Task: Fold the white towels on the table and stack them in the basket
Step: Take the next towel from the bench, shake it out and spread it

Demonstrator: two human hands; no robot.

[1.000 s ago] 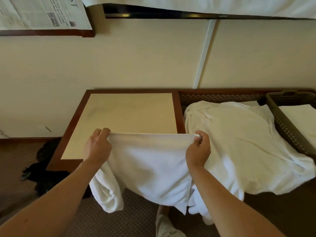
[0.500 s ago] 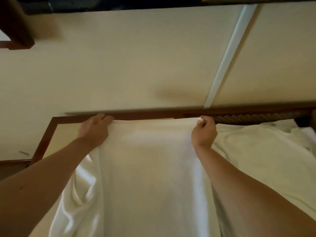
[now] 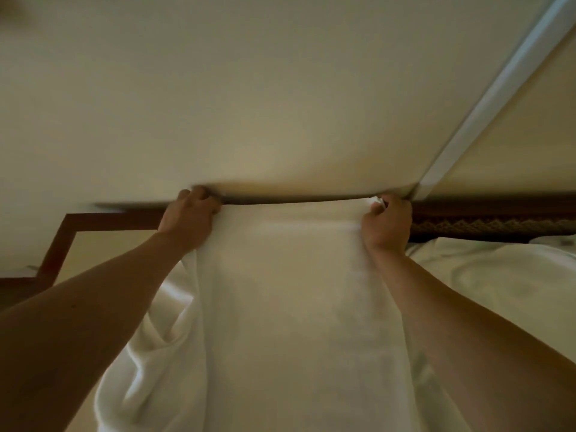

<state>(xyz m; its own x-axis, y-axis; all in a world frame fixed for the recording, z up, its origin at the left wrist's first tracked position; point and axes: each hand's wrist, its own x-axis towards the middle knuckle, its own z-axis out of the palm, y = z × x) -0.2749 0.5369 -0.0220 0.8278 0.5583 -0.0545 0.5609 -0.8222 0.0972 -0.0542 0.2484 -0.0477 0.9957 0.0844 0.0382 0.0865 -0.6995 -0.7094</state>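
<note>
A plain cream wall (image 3: 249, 104) fills the upper view. A soft white towel (image 3: 280, 307) lies spread flat over the wood-edged counter (image 3: 67, 232), one side bunched in folds. The left hand (image 3: 187, 221) and right hand (image 3: 388, 224) each pinch a far corner. More rumpled white linen (image 3: 498, 275) lies to the right.

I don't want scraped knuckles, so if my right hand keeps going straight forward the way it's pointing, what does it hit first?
Probably the wall. Your right hand grips the towel edge at the table's far rim, with the white strip just beyond; depth is unclear.
</note>
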